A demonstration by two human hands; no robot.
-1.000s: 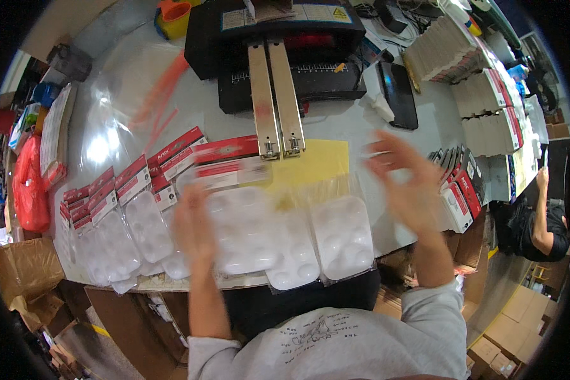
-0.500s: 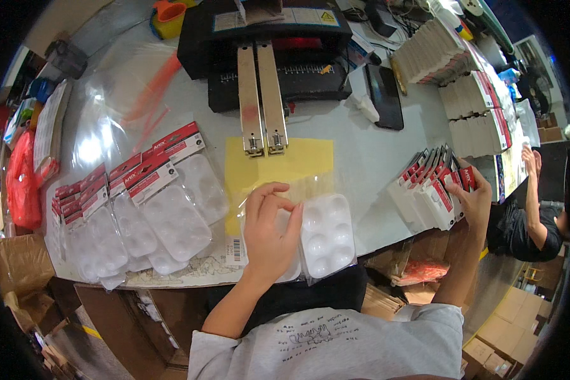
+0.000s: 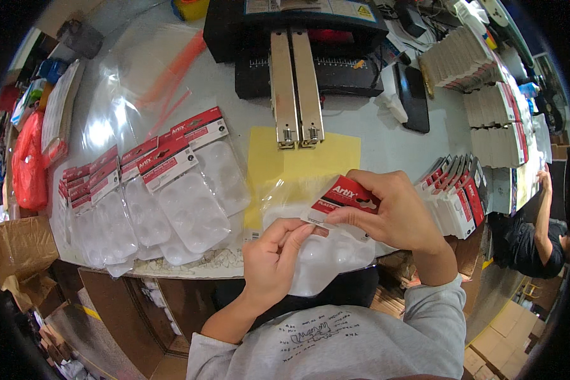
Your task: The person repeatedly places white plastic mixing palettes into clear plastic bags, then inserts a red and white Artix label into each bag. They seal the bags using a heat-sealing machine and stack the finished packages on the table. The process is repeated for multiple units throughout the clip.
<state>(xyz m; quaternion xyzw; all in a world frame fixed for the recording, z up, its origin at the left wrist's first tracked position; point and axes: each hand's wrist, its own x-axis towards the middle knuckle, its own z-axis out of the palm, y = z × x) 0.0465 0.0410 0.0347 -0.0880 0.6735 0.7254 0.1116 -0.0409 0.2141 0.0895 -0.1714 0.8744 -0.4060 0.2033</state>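
A red and white header card [image 3: 341, 194] is gripped between the thumb and fingers of my right hand [image 3: 404, 212]. My left hand [image 3: 271, 261] is closed in a pinch on the edge of a clear plastic bag, its fingertips meeting the card's lower corner. Beneath both hands lies a white plastic paint palette [image 3: 316, 269] with round wells, at the table's front edge. The clear bag [image 3: 282, 197] spreads over a yellow sheet [image 3: 266, 152] behind the palette. What exactly sits between my left fingertips is partly hidden.
Several bagged palettes with red header cards [image 3: 190, 212] overlap at left. A black sealing machine [image 3: 310, 82] with two metal arms stands ahead. Fanned header cards [image 3: 453, 202], a phone [image 3: 415, 98] and card stacks [image 3: 487, 111] are at right. A co-worker [image 3: 532, 244] is at far right.
My right hand has moved left from the fanned cards, bringing a header card to the bag. My left hand has gone from lying over the bag to a pinch beside the card. The view has shifted slightly.
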